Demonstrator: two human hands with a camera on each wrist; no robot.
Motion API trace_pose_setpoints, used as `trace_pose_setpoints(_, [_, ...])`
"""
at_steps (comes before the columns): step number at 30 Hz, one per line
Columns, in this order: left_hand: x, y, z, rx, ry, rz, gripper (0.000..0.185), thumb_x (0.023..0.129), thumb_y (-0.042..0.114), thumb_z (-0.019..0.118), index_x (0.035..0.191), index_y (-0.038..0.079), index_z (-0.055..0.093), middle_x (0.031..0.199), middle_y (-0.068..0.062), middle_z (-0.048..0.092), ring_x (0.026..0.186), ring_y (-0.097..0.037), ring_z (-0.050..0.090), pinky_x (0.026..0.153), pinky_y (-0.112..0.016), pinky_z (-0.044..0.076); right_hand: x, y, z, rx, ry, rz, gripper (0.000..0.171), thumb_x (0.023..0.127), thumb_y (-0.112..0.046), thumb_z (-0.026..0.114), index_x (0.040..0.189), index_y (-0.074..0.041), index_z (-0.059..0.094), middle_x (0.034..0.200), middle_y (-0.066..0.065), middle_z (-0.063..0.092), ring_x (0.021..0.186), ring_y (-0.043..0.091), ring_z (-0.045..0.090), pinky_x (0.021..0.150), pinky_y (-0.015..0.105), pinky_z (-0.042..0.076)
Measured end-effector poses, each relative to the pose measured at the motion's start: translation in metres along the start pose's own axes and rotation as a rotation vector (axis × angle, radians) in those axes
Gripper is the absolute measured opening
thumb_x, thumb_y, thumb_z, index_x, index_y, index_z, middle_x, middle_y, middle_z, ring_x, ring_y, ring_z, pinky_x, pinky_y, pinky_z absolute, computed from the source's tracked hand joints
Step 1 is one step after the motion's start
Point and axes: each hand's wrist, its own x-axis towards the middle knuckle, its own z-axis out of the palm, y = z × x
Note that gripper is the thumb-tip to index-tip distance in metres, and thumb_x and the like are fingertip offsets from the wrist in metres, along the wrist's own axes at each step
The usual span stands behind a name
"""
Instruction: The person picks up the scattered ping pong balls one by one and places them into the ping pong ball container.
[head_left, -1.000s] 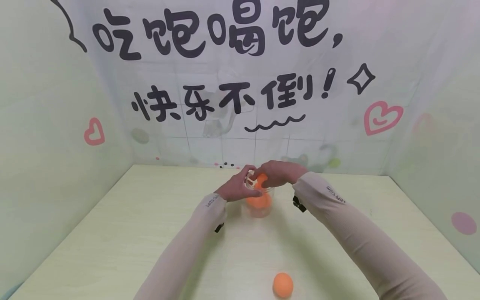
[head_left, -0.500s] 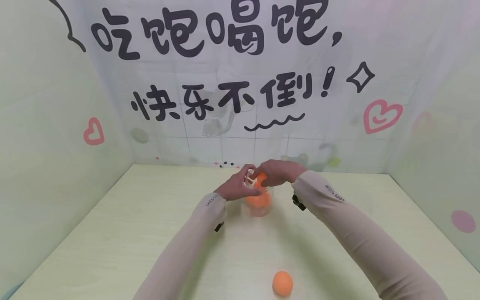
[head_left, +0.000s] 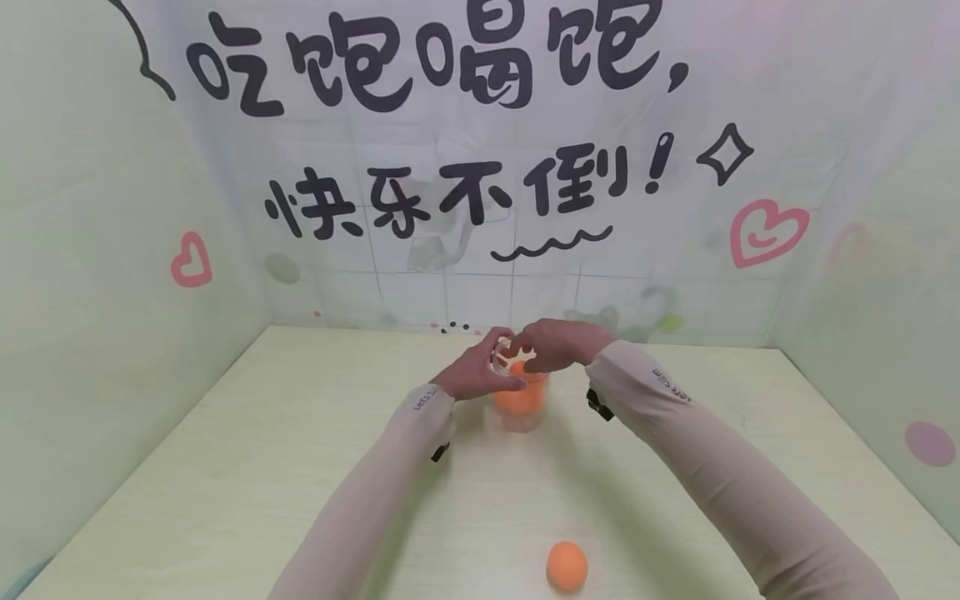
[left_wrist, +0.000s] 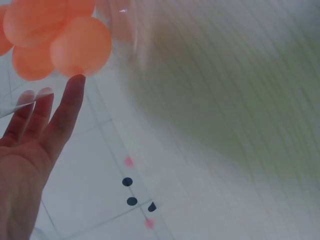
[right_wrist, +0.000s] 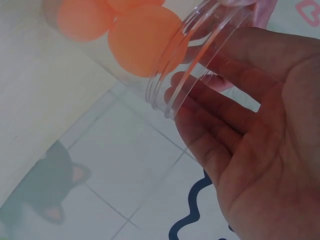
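A clear plastic jar (head_left: 519, 423) with a threaded neck stands toward the back of the table, with several orange balls (right_wrist: 146, 42) inside. My left hand (head_left: 474, 371) grips the jar near its mouth, thumb in front and fingers round the far side. In the left wrist view its fingers (left_wrist: 70, 102) lie against the clear wall beside the balls. My right hand (head_left: 558, 343) is over the jar mouth, its fingers (right_wrist: 215, 107) reaching down into the neck, loosely extended. The uppermost ball sits just below these fingertips, apart from them.
One loose orange ball (head_left: 567, 567) lies on the pale wooden table (head_left: 247, 467) near the front edge. A printed curtain (head_left: 420, 300) with black lettering hangs right behind the jar, and pale walls close off both sides.
The orange ball that my right fingers held at the jar mouth has dropped lower into the jar, and those fingers have let go. My left hand keeps its place on the jar.
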Motion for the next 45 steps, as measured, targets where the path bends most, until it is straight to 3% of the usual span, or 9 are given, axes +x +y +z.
trace_pose_setpoints(18, [0.004, -0.003, 0.002, -0.018, -0.009, 0.009, 0.074, 0.079, 0.039, 0.073, 0.138, 0.025, 0.031, 0.127, -0.009, 0.053, 0.107, -0.024, 0.054, 0.091, -0.044, 0.046, -0.004, 0.001, -0.001, 0.013, 0.03, -0.03, 0.038, 0.09, -0.011, 0.06, 0.128, -0.011, 0.06, 0.119, 0.013, 0.063, 0.106, 0.025, 0.058, 0.092, 0.038, 0.048])
trace_pose_setpoints(24, [0.001, -0.001, 0.003, -0.044, -0.008, 0.035, 0.073, 0.079, 0.034, 0.073, 0.138, 0.023, 0.031, 0.127, -0.013, 0.054, 0.113, -0.025, 0.055, 0.092, -0.044, 0.047, -0.013, 0.004, -0.01, -0.039, 0.068, -0.041, 0.035, 0.087, -0.011, 0.062, 0.122, -0.007, 0.061, 0.114, 0.013, 0.064, 0.103, 0.026, 0.06, 0.09, 0.038, 0.048])
trace_pose_setpoints(34, [-0.001, -0.001, 0.002, -0.042, -0.006, -0.003, 0.074, 0.079, 0.034, 0.073, 0.14, 0.022, 0.031, 0.127, -0.011, 0.054, 0.113, -0.024, 0.055, 0.093, -0.044, 0.046, -0.027, 0.008, -0.023, -0.033, 0.066, -0.01, 0.035, 0.089, -0.011, 0.061, 0.124, -0.006, 0.06, 0.119, 0.015, 0.063, 0.107, 0.028, 0.058, 0.094, 0.041, 0.047])
trace_pose_setpoints(45, [-0.001, -0.003, 0.001, -0.041, -0.001, 0.005, 0.077, 0.078, 0.035, 0.075, 0.141, 0.022, 0.031, 0.127, -0.011, 0.054, 0.112, -0.025, 0.055, 0.093, -0.044, 0.045, -0.051, 0.013, -0.008, -0.011, 0.085, -0.055, 0.034, 0.087, -0.009, 0.062, 0.121, -0.003, 0.06, 0.115, 0.014, 0.063, 0.105, 0.029, 0.06, 0.09, 0.042, 0.048])
